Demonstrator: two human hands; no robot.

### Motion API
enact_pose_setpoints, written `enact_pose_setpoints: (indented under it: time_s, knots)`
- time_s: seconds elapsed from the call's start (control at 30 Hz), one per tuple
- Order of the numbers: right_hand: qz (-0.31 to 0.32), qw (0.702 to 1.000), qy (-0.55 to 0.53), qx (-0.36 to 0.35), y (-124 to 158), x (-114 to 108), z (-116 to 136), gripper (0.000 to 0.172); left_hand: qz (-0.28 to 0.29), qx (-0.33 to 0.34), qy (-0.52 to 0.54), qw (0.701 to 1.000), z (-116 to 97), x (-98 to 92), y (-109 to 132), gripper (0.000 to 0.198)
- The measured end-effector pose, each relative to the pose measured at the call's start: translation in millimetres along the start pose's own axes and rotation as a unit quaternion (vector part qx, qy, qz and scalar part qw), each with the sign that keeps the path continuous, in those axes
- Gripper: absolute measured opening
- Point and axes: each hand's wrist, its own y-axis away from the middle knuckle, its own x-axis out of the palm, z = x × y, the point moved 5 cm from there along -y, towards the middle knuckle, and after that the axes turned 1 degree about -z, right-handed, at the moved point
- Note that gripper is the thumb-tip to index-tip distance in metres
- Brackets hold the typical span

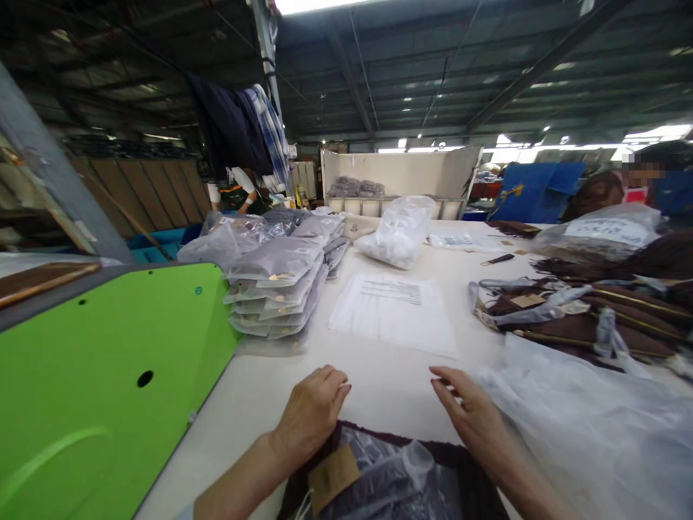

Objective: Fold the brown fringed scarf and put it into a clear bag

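A dark brown bag (460,462) lies at the bottom centre, with clear plastic wrap (390,477) and a cardboard tag (333,477) on it. My left hand (314,404) is above its upper left edge, fingers curled together; whether something small is pinched there cannot be made out. My right hand (468,404) is over the bag's right side, thumb and fingers apart and holding nothing. Beyond my hands, flat clear plastic bags (395,310) lie on the white table (379,375).
Packed grey bundles (276,289) are stacked at the left beside a green panel (119,375). Brown zipped bags (611,310) and loose plastic sheeting (595,419) cover the right side. A plastic sack (398,231) stands further back. Other people are in the background.
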Motion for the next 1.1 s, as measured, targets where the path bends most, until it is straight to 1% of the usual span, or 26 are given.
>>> enact_pose_setpoints:
  time_s: [0.1,0.2,0.27,0.37,0.43,0.53,0.63,0.83,0.9,0.97,1.0,1.1]
  knots:
    - [0.024,0.999,0.018,0.023,-38.9,19.2,-19.5,0.029,0.008,-0.042,0.022,0.999,31.8,11.2,-32.4,0.012]
    - [0.057,0.997,0.04,0.035,-70.6,43.4,-32.5,0.028,0.011,-0.045,0.026,0.999,52.9,26.4,-60.0,0.014]
    - [0.075,0.994,0.06,0.044,-88.7,59.2,-38.7,0.029,0.015,-0.034,0.033,0.999,59.8,38.4,-77.8,0.018]
    - [0.086,0.989,0.105,0.064,-110.3,77.8,-48.2,0.03,0.016,-0.022,0.048,0.999,64.4,59.2,-106.0,0.024]
    - [0.096,0.983,0.136,0.077,-119.4,86.8,-55.1,0.029,0.015,-0.024,0.057,0.998,66.9,74.3,-124.3,0.027]
    - [0.124,0.974,0.164,0.096,-126.3,95.4,-65.1,0.02,0.029,-0.03,0.065,0.997,70.0,95.0,-145.3,0.032]
    - [0.151,0.966,0.173,0.118,-131.3,98.7,-72.2,0.022,0.054,-0.03,0.065,0.996,71.5,107.1,-155.9,0.037]
    - [0.219,0.943,0.172,0.179,-145.8,104.4,-79.6,0.028,0.085,-0.006,0.026,0.996,64.9,109.9,-161.8,0.043]
    - [0.238,0.934,0.182,0.195,-151.3,106.8,-82.2,0.031,0.094,0.015,-0.004,0.995,60.1,110.9,-162.5,0.034]
    - [0.252,0.927,0.192,0.199,-156.5,108.4,-84.3,0.032,0.11,0.047,-0.035,0.992,55.0,112.6,-162.5,0.017]
    - [0.257,0.926,0.195,0.195,-158.6,108.5,-84.4,0.033,0.119,0.063,-0.048,0.99,52.8,113.3,-162.3,0.013]
    - [0.256,0.933,0.201,0.154,-159.1,104.5,-78.3,0.037,0.139,0.088,-0.075,0.984,50.4,112.0,-162.3,0.02]
